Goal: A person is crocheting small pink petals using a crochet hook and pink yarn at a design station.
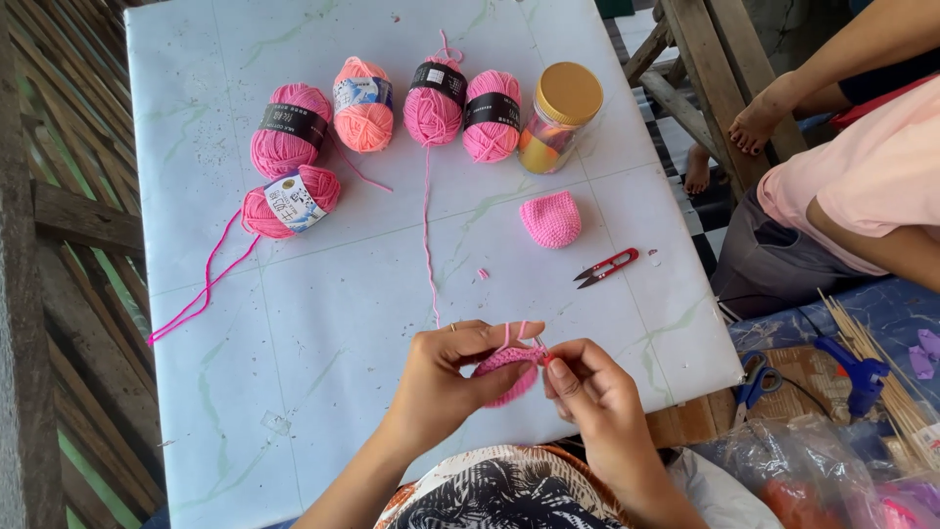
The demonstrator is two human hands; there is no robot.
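I am in the middle of a stitch: my left hand (446, 377) is clamped on the pink crochet piece (504, 370) above the near edge of the bench (323, 323), my right hand (592, 392) pinches the hook, and the next loop, I think, needs a steady pull of the yarn strand (428, 235).

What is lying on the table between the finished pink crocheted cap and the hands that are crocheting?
In the head view, only a tiny pink yarn scrap lies between the crocheted cap and the hands; otherwise the white table is bare there. The red snips lie off to the side.
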